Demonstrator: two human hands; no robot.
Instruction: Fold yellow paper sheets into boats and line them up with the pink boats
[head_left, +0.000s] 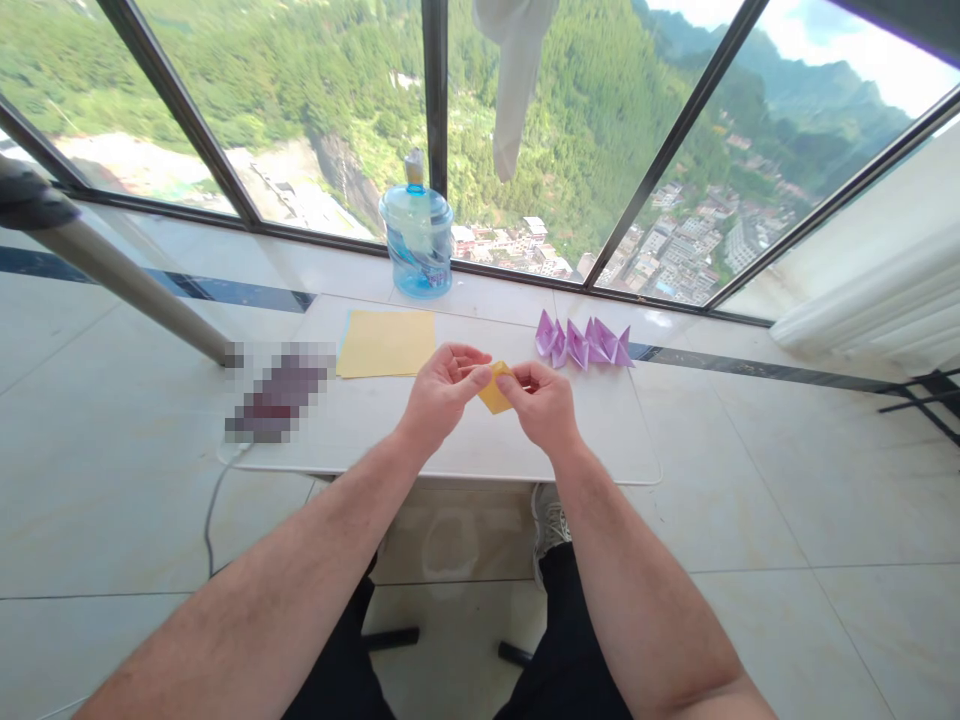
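Observation:
A small folded piece of yellow paper (495, 390) is pinched between both my hands above the low white table (465, 450). My left hand (442, 390) grips its left side with thumb and fingers closed. My right hand (544, 400) grips its right side, fingers curled in. A stack of flat yellow paper sheets (386, 343) lies on the table to the left of my hands. Several folded purple paper pieces (583, 342) stand in a row at the table's far right.
A blue water jug (417, 240) stands on the window ledge behind the table. A blurred-out object (279, 392) lies at the table's left end, with a cable (214, 500) trailing to the tiled floor. A metal pole (120, 272) slants in from the left.

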